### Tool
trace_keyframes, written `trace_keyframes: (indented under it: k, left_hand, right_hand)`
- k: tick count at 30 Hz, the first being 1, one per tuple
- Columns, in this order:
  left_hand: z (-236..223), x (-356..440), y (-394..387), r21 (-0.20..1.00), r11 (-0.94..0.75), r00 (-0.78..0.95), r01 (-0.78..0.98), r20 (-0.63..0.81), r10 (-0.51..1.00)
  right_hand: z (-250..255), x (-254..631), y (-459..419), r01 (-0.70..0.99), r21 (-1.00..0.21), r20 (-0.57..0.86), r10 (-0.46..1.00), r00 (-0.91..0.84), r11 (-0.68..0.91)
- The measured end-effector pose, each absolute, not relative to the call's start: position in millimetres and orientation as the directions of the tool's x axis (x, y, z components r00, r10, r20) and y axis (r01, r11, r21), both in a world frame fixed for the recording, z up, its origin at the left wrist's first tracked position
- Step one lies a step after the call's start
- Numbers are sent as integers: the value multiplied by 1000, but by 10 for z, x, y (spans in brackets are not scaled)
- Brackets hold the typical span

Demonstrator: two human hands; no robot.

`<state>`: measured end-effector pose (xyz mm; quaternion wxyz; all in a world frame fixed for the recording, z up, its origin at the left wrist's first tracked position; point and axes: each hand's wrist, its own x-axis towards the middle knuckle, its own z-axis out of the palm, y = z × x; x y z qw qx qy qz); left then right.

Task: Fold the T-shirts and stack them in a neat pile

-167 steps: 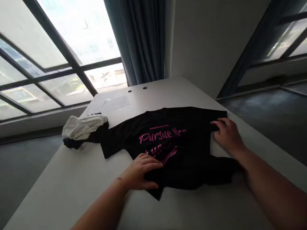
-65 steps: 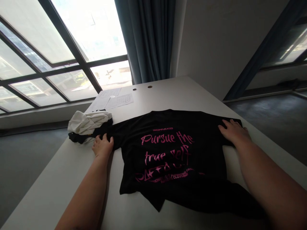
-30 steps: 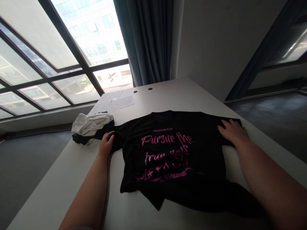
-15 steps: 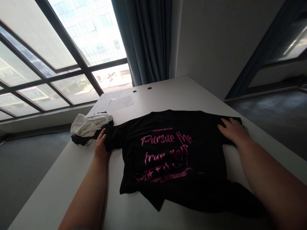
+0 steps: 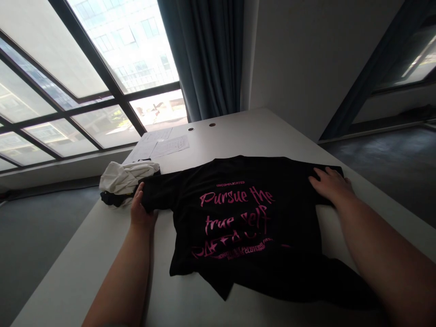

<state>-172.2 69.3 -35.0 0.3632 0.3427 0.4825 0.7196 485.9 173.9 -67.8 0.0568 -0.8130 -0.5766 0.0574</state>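
Your two hands are on the one black T-shirt (image 5: 245,227) lying spread on the white table (image 5: 238,131): your left hand (image 5: 141,209) has its fingers closed on one sleeve, just beside the one crumpled white cloth bundle (image 5: 127,178), your right hand (image 5: 329,186) rests open and flat on the other sleeve, and two sheets of paper (image 5: 170,146) lie beyond.

Hard daylight pours through the tall dark-framed windows (image 5: 102,54) on the left, blowing out the buildings beyond, while the black printed T-shirt (image 5: 238,227) sinks into dim shadow. Wide-angle distortion bends the window frames towards the picture's edges.
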Motion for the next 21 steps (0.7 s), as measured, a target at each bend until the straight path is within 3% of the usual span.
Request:
trace_keyframes:
  k: [7, 11, 14, 16, 18, 21]
  left_hand:
    - [-295, -1724, 727, 956, -290, -468, -45, 236, 852]
    - [-328, -1747, 789, 973, -230, -462, 20, 213, 861]
    - [-404, -1811, 845, 966, -93, -545, 240, 214, 811]
    - [-442, -1859, 861, 873, 43, -596, 486, 294, 747]
    - [-442, -1866, 853, 696, 144, -564, 703, 423, 709]
    - [-366, -1717, 816, 463, 99, -376, 881, 556, 741]
  right_hand:
    - [-712, 4876, 1739, 934, -185, 8, 950, 312, -306]
    - [-717, 4879, 1741, 936, -181, 5, 951, 309, -303]
    - [-675, 4852, 1724, 935, -161, -13, 948, 319, -317]
    - [-633, 4799, 1704, 941, -134, 12, 949, 314, -310]
    - [-601, 4706, 1685, 970, -113, 111, 967, 229, -217]
    - [-619, 4492, 1672, 989, -102, 242, 967, -76, 103]
